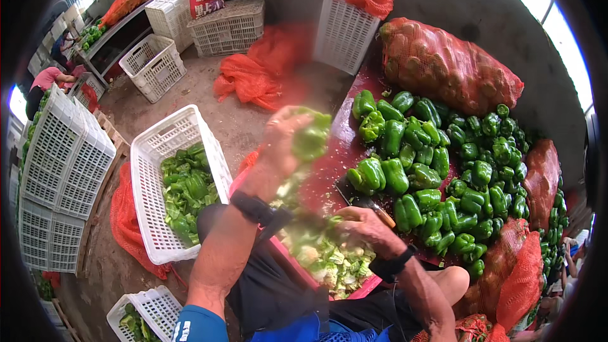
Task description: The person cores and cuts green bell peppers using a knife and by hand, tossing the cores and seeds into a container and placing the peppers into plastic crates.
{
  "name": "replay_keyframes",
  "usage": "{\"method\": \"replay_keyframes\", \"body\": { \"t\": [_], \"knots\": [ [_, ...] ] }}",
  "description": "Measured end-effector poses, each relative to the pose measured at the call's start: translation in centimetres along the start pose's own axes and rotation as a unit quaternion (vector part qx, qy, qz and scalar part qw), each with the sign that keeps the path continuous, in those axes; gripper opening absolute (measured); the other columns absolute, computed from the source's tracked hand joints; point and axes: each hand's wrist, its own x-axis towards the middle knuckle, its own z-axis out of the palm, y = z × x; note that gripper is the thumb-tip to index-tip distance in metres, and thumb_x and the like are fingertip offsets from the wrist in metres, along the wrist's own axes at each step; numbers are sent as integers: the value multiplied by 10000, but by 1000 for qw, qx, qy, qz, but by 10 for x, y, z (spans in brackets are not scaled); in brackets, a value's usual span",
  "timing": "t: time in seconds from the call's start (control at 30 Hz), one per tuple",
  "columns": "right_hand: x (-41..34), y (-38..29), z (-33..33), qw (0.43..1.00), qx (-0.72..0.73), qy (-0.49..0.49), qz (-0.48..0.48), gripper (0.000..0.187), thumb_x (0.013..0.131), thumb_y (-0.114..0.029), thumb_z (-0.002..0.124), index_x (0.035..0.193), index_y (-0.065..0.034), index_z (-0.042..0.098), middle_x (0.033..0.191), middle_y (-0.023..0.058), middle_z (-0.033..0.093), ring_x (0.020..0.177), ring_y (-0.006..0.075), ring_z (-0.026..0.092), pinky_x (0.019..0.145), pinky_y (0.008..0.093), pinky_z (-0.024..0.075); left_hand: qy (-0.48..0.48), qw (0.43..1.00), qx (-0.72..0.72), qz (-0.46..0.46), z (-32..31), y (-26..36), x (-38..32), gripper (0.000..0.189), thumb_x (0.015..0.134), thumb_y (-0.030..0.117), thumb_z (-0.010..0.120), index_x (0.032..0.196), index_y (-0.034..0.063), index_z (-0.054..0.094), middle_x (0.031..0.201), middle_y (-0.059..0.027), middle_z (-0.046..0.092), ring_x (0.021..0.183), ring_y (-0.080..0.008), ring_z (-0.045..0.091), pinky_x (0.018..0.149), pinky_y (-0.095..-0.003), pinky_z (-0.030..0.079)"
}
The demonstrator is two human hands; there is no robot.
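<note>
My left hand grips a green bell pepper piece, hollow-looking and blurred, above the pink tub. Pale pepper cores and seeds fill that tub between my legs. Over its right side, my right hand has its fingers curled around a small green piece, partly hidden. A knife with a wooden handle lies beside it on the red work surface. Whole green bell peppers are heaped to the right. At the left, a white plastic crate holds cut green peppers.
A full red mesh sack lies behind the heap. Stacked white crates stand at far left, near a person in a pink top. Red mesh bags lie on the floor. A smaller crate sits at bottom left.
</note>
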Motion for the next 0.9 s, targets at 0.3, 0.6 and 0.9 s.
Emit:
{"method": "replay_keyframes", "body": {
  "t": [0.3,0.6,0.9],
  "knots": [
    [83,-14,57,946,303,91,-76,240,973,-196,595,1132,-19,625,848,53,676,643,131,637,528,232,504,84,985,-108,103,-30,21,0,153,901,118,601,1029,34,599,896,-137,689,758,-307,692,679,-417,594],
    [54,-74,60,946,90,209,-231,262,992,-176,552,1182,-1,596,883,64,661,695,117,638,567,244,521,65,993,41,90,-42,-28,13,97,971,137,584,1025,62,614,930,-78,682,803,-170,666,716,-325,578],
    [43,-80,40,909,91,259,-313,345,883,-30,578,1225,-2,614,985,101,697,684,142,640,595,272,537,-58,981,144,114,-25,-58,14,337,1034,317,472,1204,46,577,1047,-55,673,1013,-152,622,902,-294,492]
  ]
}}
